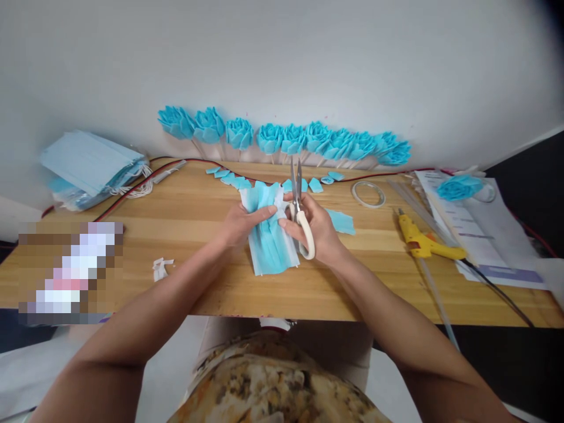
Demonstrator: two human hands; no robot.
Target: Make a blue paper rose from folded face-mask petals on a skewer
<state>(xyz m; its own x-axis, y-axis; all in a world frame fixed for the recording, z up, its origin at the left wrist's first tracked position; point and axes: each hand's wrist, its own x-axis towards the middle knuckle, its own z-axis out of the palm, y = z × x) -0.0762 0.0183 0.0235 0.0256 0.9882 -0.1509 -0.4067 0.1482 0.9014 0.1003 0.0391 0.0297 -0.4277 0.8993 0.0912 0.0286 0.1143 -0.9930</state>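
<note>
A blue pleated disposable face mask [269, 238] is held up over the middle of the table, partly spread open. My left hand [240, 225] grips its left side, with the thumb lying across the front. The fingers of my right hand [318, 226] are closed around white-handled scissors [304, 226], whose slightly parted blades point toward the wall. My right thumb and a finger also pinch the mask's right edge. Behind the mask lies a row of cut blue petal pieces [315, 185]. A flat blue piece [341, 222] rests just right of my right hand.
Blue flowers on sticks [282, 138] lean along the wall. Stacked masks [90, 161] lie at left, near a pixelated object [73, 270] and white scraps [161, 268]. At right are a tape roll [368, 194], a yellow glue gun [423, 239], papers [493, 235] and another flower [459, 187].
</note>
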